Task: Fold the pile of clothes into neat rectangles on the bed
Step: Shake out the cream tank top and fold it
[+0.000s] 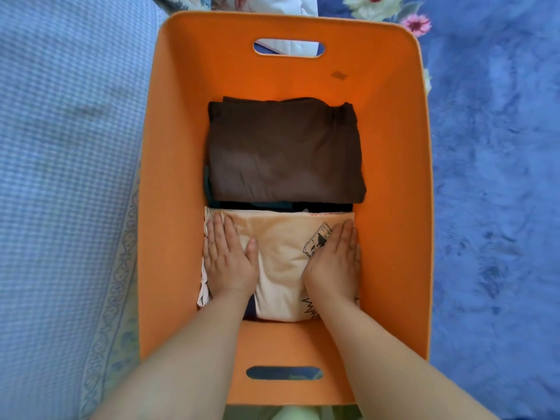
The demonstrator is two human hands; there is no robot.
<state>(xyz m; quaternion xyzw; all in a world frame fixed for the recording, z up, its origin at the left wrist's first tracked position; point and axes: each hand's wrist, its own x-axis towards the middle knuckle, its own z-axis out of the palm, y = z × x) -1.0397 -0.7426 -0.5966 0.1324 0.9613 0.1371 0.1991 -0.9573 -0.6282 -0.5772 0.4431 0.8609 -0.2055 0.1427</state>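
While both arms reach down into the bin, the scene reads as follows.

Orange bin point(181, 177): a tall felt-like container with a slot handle cut into the far wall and another in the near wall; it stands between a blue checked bedcover point(66, 177) on the left and a fluffy blue blanket point(497, 207) on the right.

Brown garment point(285, 153): folded into a neat rectangle, lying flat in the far half of the bin's bottom, on top of darker folded pieces whose edges show just under its near side.

Cream garment point(281, 268): folded, with a black printed drawing near its right edge, lying in the near half of the bin, just beside the brown one.

Left hand point(227, 262): palm down on the left part of the cream garment, fingers point(218, 234) straight and close together, pressing flat, gripping nothing.

Right hand point(336, 262): palm down on the right part of the cream garment, partly over the print, fingers straight, pressing flat beside the bin's right wall, gripping nothing.

Floral fabric point(388, 10): visible past the bin's far rim.
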